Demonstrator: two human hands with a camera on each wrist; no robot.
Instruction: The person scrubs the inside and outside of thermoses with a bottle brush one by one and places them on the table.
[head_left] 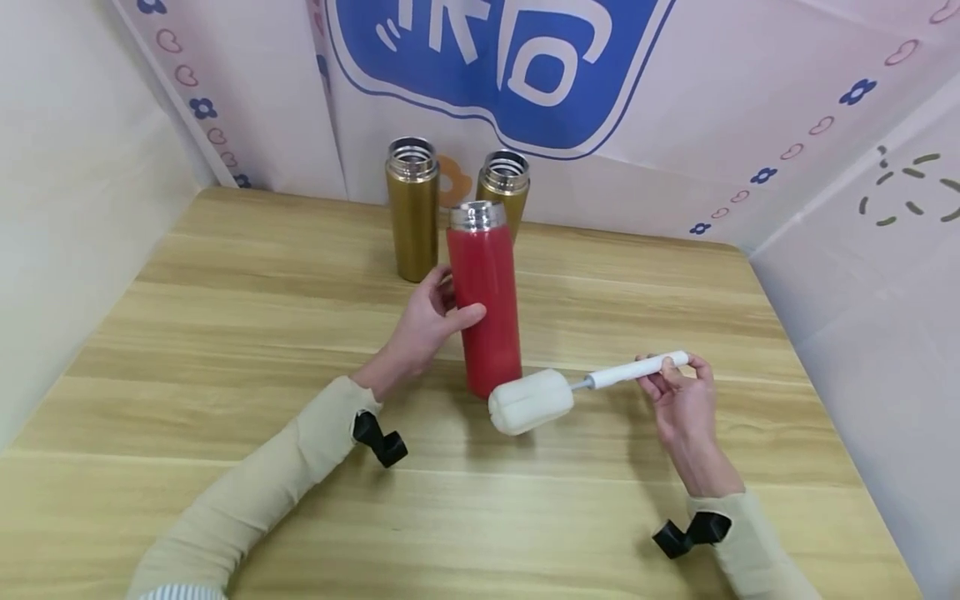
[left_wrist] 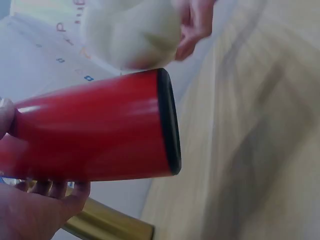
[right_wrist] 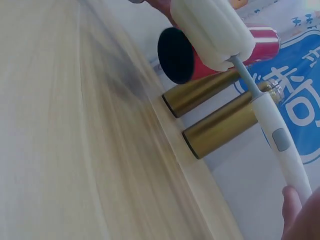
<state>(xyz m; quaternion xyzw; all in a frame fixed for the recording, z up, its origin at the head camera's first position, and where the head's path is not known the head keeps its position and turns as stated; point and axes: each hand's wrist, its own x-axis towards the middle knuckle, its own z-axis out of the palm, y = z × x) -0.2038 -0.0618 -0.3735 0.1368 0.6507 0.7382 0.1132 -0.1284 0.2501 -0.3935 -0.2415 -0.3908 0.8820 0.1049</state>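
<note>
My left hand (head_left: 416,333) grips a red thermos bottle (head_left: 489,312) round its middle, thumb on the near side. The bottle has no lid, and its silver mouth points up with a slight tilt. Its black base (right_wrist: 176,56) is lifted off the table, as both wrist views show. With its fingertips, my right hand (head_left: 686,408) holds a sponge bottle brush by the end of its white handle (head_left: 633,370). The cream sponge head (head_left: 531,402) points left, in front of the bottle's lower end. Whether sponge and bottle touch, I cannot tell.
Two gold thermos bottles without lids stand at the back of the wooden table (head_left: 300,500): one on the left (head_left: 414,221), the other (head_left: 512,196) partly hidden behind the red one. A printed cloth backdrop (head_left: 660,192) rises behind the table's far edge.
</note>
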